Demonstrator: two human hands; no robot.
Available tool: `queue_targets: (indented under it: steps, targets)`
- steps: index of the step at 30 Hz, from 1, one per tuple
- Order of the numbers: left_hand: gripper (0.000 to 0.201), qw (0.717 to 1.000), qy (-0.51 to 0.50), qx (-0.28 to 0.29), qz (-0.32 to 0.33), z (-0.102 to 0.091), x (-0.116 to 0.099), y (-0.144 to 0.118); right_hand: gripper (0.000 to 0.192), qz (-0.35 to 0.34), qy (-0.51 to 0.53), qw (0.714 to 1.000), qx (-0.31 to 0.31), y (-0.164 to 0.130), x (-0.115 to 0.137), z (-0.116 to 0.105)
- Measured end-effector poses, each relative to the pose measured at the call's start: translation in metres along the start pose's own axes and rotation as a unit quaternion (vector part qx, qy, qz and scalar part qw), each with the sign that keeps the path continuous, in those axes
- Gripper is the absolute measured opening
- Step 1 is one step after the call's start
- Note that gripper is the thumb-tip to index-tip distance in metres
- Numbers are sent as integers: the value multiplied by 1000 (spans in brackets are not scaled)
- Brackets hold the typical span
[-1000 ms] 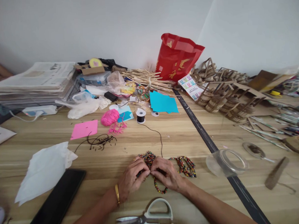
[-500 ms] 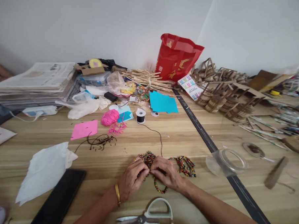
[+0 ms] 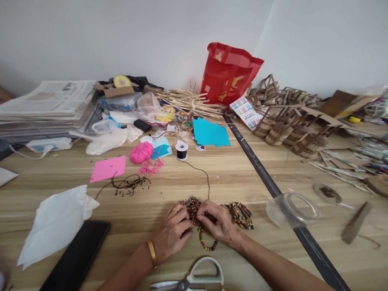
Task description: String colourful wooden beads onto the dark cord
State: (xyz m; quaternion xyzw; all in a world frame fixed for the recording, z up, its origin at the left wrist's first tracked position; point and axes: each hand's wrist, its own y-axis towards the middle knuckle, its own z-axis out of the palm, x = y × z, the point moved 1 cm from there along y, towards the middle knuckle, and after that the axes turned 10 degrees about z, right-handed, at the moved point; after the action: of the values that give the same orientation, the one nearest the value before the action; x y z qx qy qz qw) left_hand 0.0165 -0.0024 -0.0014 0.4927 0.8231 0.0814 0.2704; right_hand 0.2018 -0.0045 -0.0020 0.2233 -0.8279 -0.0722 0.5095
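Left hand: the left hand point(image 3: 172, 234) lies low on the wooden table point(image 3: 234, 178), fingers curled in and pinching at the beaded strand point(image 3: 207, 242); a gold bangle point(image 3: 151, 253) sits on its wrist.
Right hand: the right hand point(image 3: 218, 225) meets the left fingertip to fingertip, clenched on the same strand of beads; what exactly sits between the fingertips cannot be told.
Beaded strand: multicoloured beads, a loop of them hanging out below the two hands toward the person, resting on the table.
Bead heaps: one heap of beads point(image 3: 190, 204) just behind the left fingers, touching them; a second heap, the bead bracelets point(image 3: 241, 213), just right of the right hand.
Black cord: a thin black cord point(image 3: 205, 176) runs from the hands away to a black thread spool point(image 3: 182, 150) standing upright farther back.
Scissors: white-handled scissors point(image 3: 193, 282) lie near the table's front edge, between the two forearms, apart from both hands.
Left side: a black flat slab point(image 3: 73, 264) lies aslant, a white tissue sheet point(image 3: 56, 220) just behind it, then loose black cord scraps point(image 3: 129, 182), a pink paper point(image 3: 108, 168) and a pink yarn ball point(image 3: 142, 152).
Right side: a clear tape roll point(image 3: 293, 209) lies on a dark strip point(image 3: 262, 174) running across the table.
Back: a red bag point(image 3: 227, 73) stands against the wall, a newspaper stack point(image 3: 44, 107) far left, blue paper point(image 3: 210, 133) between.
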Motion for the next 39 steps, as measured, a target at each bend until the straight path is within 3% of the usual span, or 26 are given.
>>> queue_targets:
  steps: [12, 18, 22, 26, 39]
  targets:
    - [9, 999, 31, -5, -1, 4, -3, 0, 20, 3, 0, 1000, -4, -1, -2, 1]
    - [13, 994, -63, -85, -27, 3, 2, 2, 21, -3, -2, 1000, -6, 0, 1, 0]
    - [13, 977, -138, -155, -58, 2, 7, 3, 20, 3, -6, 1000, -4, 0, 1, -1]
    - [10, 958, -196, -189, -85, 1, 12, 3, 20, 2, -5, 1000, 0, 0, 2, -1]
    - [6, 941, -267, -181, -104, 0, 20, 1, 21, -9, -7, 1000, 0, 0, 1, 1]
